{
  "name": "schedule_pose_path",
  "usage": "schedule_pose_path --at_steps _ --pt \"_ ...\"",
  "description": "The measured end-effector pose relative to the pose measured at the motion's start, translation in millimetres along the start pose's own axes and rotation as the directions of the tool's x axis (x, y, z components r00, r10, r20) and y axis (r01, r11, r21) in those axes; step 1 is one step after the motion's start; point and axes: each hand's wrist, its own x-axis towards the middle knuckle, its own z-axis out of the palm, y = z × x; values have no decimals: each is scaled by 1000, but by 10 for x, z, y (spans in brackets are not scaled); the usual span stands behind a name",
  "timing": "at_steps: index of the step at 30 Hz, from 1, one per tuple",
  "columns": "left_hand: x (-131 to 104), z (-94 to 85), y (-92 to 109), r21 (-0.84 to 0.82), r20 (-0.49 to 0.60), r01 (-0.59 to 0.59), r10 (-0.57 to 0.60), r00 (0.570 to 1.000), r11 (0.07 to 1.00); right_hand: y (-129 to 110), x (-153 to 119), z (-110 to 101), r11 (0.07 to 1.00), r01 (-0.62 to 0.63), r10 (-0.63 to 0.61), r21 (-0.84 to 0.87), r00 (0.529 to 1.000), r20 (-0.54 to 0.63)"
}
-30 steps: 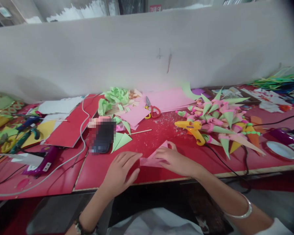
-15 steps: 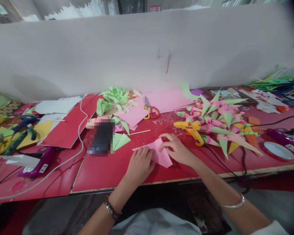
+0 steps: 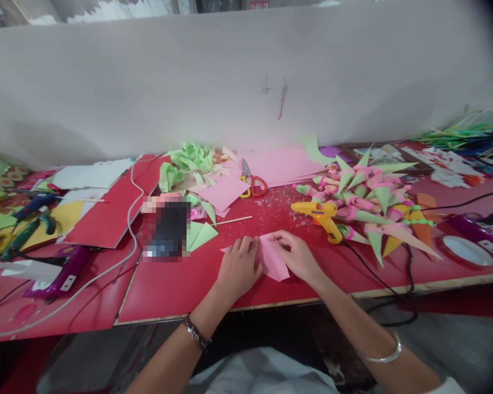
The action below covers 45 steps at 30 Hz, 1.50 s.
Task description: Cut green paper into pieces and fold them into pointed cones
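A folded sheet of pink paper [image 3: 274,264] lies on the red tabletop between my hands, creased, with one corner raised. My left hand [image 3: 239,264] rests over its left part, fingers bent together and thumb alongside, holding it against the table. At the upper right edge my right hand [image 3: 298,256] pinches the paper between thumb and fingers. The left part of the sheet is mostly hidden under my left hand. To the right of my hands lies a yellow glue gun [image 3: 322,218], its nozzle pointing left.
Red-and-yellow scissors [image 3: 254,187] lie by pink sheets [image 3: 281,167]. Green paper pieces [image 3: 201,236] and a thin stick [image 3: 233,221] are at left. Paper cones [image 3: 380,194] are heaped at right, near a white dish [image 3: 467,250]. A white cable [image 3: 135,219] crosses the left side.
My right hand has drawn slightly down and inward with its edge of the paper. My left hand has shifted a little right, and the sheet looks more folded between them.
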Motion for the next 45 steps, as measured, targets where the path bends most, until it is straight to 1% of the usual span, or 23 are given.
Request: schedule_pose_path --at_steps 2,5,9,11,14,18,22,25,28,30,36,40,43,45 --pt "12 -4 4 16 9 -11 11 1000 1000 5 -39 24 998 12 -14 -68 1000 -22" --pt "31 -26 26 54 28 -18 16 999 998 4 -87 72 974 39 -53 -222 997 -56" --pt "55 -63 81 119 67 -23 15 998 993 0 -136 148 893 72 -117 -444 990 -76" --pt "67 -77 108 154 87 -30 17 996 988 -7 -156 173 863 85 -134 -498 989 -63" --pt "81 -89 135 178 99 -30 13 995 984 -26 -183 188 837 74 -127 -542 990 -62" --pt "84 -98 151 184 102 -27 8 995 983 -26 -219 178 826 49 -113 -562 990 -80" --pt "79 -96 156 193 110 -28 6 994 981 2 -248 140 857 25 -98 -514 989 -115" --pt "78 -85 158 195 100 -27 7 995 980 -17 -275 97 912 -18 -44 -409 989 -141" --pt "78 -74 159 192 93 -25 8 996 981 -61 -316 68 963 -52 26 -265 995 -100" --pt "78 -70 160 189 91 -24 6 996 982 -78 -348 72 971 -57 40 -232 996 -77" --pt "80 -83 168 225 104 -37 13 994 974 -68 -406 143 907 -43 -3 -418 994 -108" --pt "78 -91 172 224 112 -32 6 994 974 -62 -434 138 877 -36 -14 -478 995 -100" --pt "77 -88 172 214 104 -26 4 995 976 -50 -472 98 857 -28 -34 -514 993 -111" --pt "77 -87 170 210 105 -27 5 995 977 -43 -502 66 850 -12 -46 -526 994 -96"
